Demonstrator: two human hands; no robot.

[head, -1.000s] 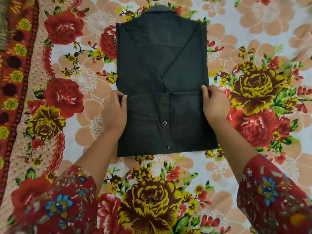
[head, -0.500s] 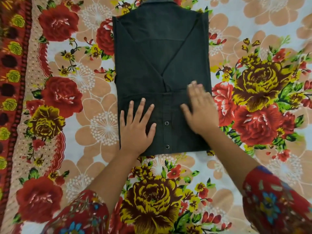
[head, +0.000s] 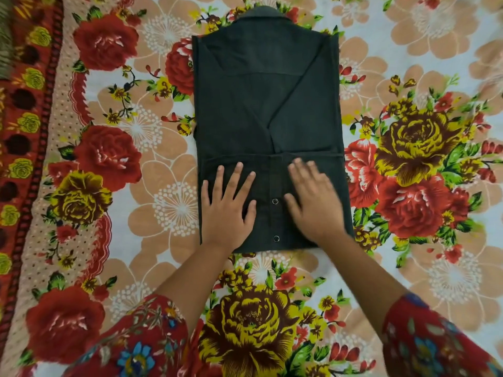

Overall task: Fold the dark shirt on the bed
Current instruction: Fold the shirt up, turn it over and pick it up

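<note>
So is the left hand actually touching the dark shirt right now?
Touching. The head view shows the left hand lying flat, fingers spread, on the folded lower part of the dark shirt.

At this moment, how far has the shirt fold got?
Done: the dark shirt has both sides folded in and its bottom part turned up, snaps showing. In hand: the left hand and right hand lie flat, open, on that turned-up part. Left: probably one more fold toward the collar, which lies uncovered.

A bed (head: 408,281) covered in a bright floral sheet is filling the view. The dark shirt (head: 261,104) is lying flat on it, collar at the far end, hem folded up.
</note>
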